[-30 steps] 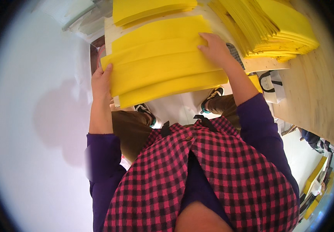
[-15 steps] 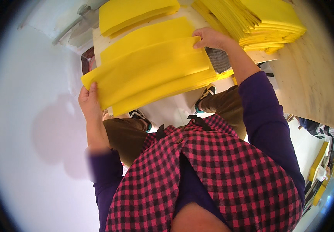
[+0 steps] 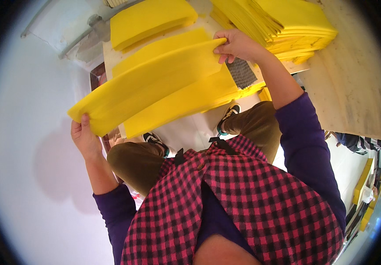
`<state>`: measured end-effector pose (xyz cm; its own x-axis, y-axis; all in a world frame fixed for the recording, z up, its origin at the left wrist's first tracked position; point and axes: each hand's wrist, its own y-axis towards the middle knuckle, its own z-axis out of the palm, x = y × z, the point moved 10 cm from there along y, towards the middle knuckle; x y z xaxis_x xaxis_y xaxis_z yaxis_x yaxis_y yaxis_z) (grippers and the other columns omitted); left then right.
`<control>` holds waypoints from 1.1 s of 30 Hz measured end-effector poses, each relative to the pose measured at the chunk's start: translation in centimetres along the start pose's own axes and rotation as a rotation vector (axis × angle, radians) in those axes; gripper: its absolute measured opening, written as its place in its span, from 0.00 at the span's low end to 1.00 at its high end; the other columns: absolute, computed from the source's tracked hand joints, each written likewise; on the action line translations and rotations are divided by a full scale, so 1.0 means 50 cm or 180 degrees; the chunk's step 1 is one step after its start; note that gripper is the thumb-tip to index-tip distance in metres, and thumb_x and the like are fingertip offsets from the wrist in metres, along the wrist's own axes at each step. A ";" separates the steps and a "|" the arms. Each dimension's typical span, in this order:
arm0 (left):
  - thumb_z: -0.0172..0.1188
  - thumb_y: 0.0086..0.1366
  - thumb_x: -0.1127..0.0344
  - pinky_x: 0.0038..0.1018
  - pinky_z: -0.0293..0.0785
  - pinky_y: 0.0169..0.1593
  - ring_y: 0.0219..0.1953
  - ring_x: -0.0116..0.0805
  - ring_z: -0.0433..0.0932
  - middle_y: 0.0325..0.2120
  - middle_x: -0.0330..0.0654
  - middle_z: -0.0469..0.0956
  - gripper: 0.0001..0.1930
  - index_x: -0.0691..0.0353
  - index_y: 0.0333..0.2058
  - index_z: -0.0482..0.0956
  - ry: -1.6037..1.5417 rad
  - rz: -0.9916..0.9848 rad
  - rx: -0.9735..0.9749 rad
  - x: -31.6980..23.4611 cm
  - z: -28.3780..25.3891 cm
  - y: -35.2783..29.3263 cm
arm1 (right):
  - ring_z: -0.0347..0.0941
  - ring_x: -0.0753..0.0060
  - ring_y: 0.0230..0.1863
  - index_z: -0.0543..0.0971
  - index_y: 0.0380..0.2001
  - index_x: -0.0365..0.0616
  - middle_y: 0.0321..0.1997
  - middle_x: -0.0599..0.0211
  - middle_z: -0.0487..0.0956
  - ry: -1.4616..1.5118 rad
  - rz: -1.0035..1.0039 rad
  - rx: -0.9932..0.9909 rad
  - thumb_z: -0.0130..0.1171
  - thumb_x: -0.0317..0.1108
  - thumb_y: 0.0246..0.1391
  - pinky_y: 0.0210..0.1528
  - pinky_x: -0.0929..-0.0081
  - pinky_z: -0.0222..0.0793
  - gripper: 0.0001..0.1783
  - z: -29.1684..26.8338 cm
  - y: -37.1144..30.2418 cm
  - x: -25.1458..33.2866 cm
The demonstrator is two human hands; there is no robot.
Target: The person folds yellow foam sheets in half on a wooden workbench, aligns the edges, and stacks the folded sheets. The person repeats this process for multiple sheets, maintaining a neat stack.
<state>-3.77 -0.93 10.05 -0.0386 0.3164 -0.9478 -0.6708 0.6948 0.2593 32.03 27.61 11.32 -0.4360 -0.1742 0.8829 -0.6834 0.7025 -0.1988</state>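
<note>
Presently, the left hand (image 3: pixel 83 137) pinches the near corner of a long yellow sheet (image 3: pixel 155 84), and the right hand (image 3: pixel 236 44) grips its far end, fingers closed over the edge. Sheet is held lifted, tilted, above a second yellow sheet (image 3: pixel 190 104) on the table (image 3: pixel 354 88). Yellow stack (image 3: pixel 296 22) lies just beyond the right hand; grey mesh pad (image 3: pixel 241 73) sits below it.

My left hand (image 3: pixel 84 138) is out to my left, forearm raised from the purple sleeve, fingers and thumb pinched shut at the top. My right hand (image 3: pixel 236 44) reaches further forward and up, arm nearly straight, fingers curled closed with the knuckles toward me. The two hands are well apart, the right one higher in view than the left.
</note>
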 end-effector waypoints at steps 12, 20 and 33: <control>0.52 0.69 0.69 0.32 0.70 0.54 0.49 0.33 0.74 0.47 0.42 0.76 0.13 0.67 0.50 0.73 -0.0466 0.0506 0.0396 -0.137 0.016 0.046 | 0.81 0.75 0.35 0.75 0.38 0.37 0.31 0.66 0.80 -0.0088 -0.1177 -0.0706 0.57 0.22 0.56 0.35 0.82 0.75 0.07 -0.158 -0.165 0.244; 0.56 0.66 0.71 0.22 0.70 0.42 0.41 0.25 0.75 0.38 0.38 0.79 0.10 0.67 0.43 0.78 0.0093 0.0960 0.0664 -0.200 0.258 0.097 | 0.78 0.71 0.40 0.78 0.35 0.41 0.37 0.65 0.80 -0.0952 -0.1768 -0.1664 0.60 0.25 0.52 0.44 0.77 0.73 0.06 -0.393 -0.240 0.306; 0.59 0.64 0.71 0.25 0.79 0.39 0.37 0.36 0.82 0.39 0.43 0.80 0.10 0.67 0.43 0.79 -0.0225 0.0616 0.1709 -0.157 0.713 0.126 | 0.77 0.74 0.46 0.77 0.34 0.40 0.43 0.65 0.81 -0.0802 -0.1553 -0.2527 0.56 0.17 0.54 0.50 0.80 0.73 0.07 -0.724 -0.330 0.177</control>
<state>18.71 24.01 25.76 -0.0613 0.5000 -0.8639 -0.1855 0.8447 0.5020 60.65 39.46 37.79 -0.3850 -0.6485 0.6567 -0.2677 0.7594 0.5930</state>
